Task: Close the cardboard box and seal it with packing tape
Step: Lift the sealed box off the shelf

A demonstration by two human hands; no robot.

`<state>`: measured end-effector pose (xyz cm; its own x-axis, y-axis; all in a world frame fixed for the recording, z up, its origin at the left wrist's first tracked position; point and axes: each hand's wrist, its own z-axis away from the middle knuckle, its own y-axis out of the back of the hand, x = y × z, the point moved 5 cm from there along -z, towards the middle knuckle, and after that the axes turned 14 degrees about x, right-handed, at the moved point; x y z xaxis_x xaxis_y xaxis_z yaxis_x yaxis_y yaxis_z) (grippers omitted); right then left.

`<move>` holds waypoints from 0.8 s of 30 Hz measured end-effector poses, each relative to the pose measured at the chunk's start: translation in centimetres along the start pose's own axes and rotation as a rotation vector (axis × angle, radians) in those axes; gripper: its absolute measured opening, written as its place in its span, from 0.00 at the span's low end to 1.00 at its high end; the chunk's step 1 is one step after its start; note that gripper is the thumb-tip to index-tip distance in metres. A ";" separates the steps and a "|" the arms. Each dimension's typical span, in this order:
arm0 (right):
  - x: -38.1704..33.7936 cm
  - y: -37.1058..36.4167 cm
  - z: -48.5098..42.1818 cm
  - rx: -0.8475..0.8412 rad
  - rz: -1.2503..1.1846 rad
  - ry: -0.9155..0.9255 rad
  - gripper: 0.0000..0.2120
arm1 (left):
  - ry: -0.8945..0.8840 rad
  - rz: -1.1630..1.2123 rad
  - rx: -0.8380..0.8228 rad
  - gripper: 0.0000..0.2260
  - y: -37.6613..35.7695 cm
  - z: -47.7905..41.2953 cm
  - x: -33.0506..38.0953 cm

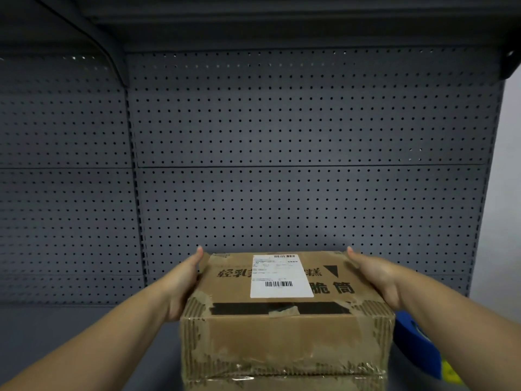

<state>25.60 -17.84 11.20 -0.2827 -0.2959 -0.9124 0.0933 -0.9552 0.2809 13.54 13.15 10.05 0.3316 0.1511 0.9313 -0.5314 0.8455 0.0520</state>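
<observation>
One blue object [417, 342], perhaps tape, beside box [284, 328].

Box [287, 314] at 6 o'clock, before the pegboard [282, 165], which fills 12 o'clock. Label [280, 276] on the box top, toward its far edge. Left hand [183, 280] against the box's 9 o'clock side; right hand [375, 275] against its 3 o'clock side. Shelf [84, 328] at 8 o'clock. An object [414, 342] at 4 o'clock, just beside the box, under the right forearm.
</observation>
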 end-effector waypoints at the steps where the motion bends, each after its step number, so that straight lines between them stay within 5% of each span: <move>1: -0.2 0.2 0.5 -0.013 -0.034 0.006 0.29 | -0.010 0.017 0.023 0.38 0.4 0.3 0.4; 13: -2.4 2.6 11.3 0.143 -0.237 0.603 0.06 | -0.668 -0.031 0.380 0.15 3.1 10.7 4.1; 17: 0.6 1.5 11.5 0.156 -0.266 0.626 0.18 | -0.785 -0.101 0.397 0.14 3.5 11.2 0.8; 24: 5.9 -1.9 8.0 0.201 -0.137 0.499 0.30 | -0.606 -0.113 0.315 0.18 2.9 6.9 -6.1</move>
<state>16.11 -17.79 7.63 0.2117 -0.1773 -0.9611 -0.1101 -0.9815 0.1568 4.58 11.18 7.02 -0.0472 -0.3192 0.9465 -0.7506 0.6365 0.1772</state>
